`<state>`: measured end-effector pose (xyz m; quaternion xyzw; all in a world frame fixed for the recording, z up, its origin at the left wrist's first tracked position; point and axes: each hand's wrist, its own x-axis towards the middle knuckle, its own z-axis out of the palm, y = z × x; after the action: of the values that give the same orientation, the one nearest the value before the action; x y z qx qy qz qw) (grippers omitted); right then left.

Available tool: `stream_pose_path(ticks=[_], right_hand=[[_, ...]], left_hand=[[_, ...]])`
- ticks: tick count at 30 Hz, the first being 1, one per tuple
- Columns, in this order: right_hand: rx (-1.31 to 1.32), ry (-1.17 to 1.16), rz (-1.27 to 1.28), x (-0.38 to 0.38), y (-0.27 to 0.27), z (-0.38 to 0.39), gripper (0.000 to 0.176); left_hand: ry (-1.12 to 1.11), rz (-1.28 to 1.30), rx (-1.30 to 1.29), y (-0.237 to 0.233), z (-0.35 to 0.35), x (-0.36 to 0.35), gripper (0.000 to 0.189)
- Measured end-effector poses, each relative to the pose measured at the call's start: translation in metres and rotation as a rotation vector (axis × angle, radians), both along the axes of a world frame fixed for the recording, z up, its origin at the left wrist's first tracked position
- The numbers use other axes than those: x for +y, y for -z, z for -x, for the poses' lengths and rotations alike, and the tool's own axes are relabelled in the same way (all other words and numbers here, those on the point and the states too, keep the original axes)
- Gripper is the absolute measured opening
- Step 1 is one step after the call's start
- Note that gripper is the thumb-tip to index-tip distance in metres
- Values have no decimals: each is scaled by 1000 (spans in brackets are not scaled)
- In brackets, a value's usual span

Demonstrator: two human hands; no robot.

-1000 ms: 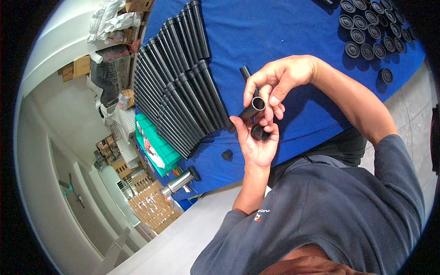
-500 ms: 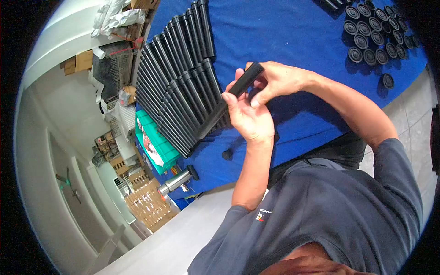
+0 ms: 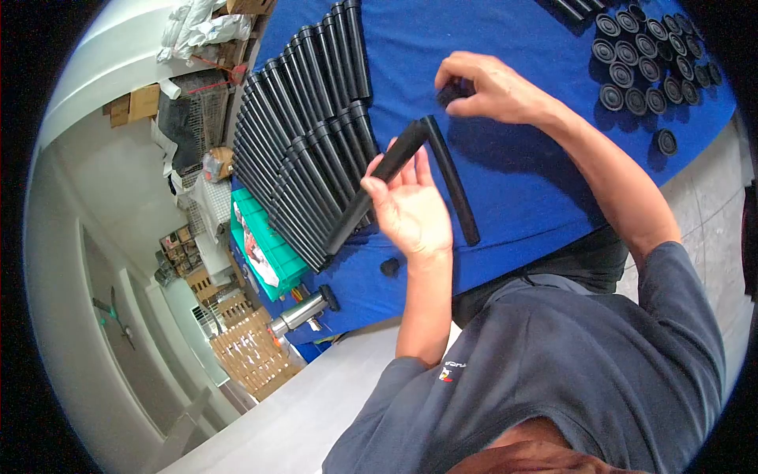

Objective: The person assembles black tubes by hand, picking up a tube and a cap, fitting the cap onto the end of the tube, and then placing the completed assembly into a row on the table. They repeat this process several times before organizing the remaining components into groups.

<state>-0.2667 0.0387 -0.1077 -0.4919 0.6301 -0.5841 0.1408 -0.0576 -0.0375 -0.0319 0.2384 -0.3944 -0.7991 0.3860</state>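
Note:
My left hand (image 3: 412, 213) is closed round a black tube (image 3: 401, 150), thumb on top and fingertips showing on the far side. The tube slants from upper right to lower left, its lower end over the rows of tubes. Apart from it, my right hand (image 3: 499, 91) grips a small black ridged cap (image 3: 455, 91) between thumb and curled fingers; part of it is hidden. A second black tube (image 3: 454, 182) lies on the blue cloth (image 3: 521, 182), just right of my left hand. One small black piece (image 3: 389, 267) rests near my left forearm.
Rows of black tubes (image 3: 296, 87) overlap at the left. Several round black caps (image 3: 624, 75) stand grouped at the far right, one cap (image 3: 665, 141) nearer me. By the left edge are a green bin (image 3: 272, 261) and a silver cylindrical tool (image 3: 304, 312).
My right hand has moved up, away from the tube and my left hand, and its black cap now shows. My left hand and tube have shifted slightly left, uncovering the second tube.

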Motion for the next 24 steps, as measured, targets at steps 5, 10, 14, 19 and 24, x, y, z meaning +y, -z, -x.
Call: stream_pose_path(ticks=[5,10,14,19,24], right_hand=[[450,210,-192,-3,22,-3,33],[491,207,-160,-2,13,-5,47],[154,-36,89,5,-27,-19,64],[-659,-986,-46,11,-39,-42,82],[-875,-1158,-31,5,-27,-55,60]], left_hand=[[79,-132,-18,-7,-48,2,43],[102,-362,22,-17,-66,13,46],[173,-469,73,-21,-72,15,44],[208,-581,59,-7,-71,31,55],[200,-666,-3,10,-69,45,56]])
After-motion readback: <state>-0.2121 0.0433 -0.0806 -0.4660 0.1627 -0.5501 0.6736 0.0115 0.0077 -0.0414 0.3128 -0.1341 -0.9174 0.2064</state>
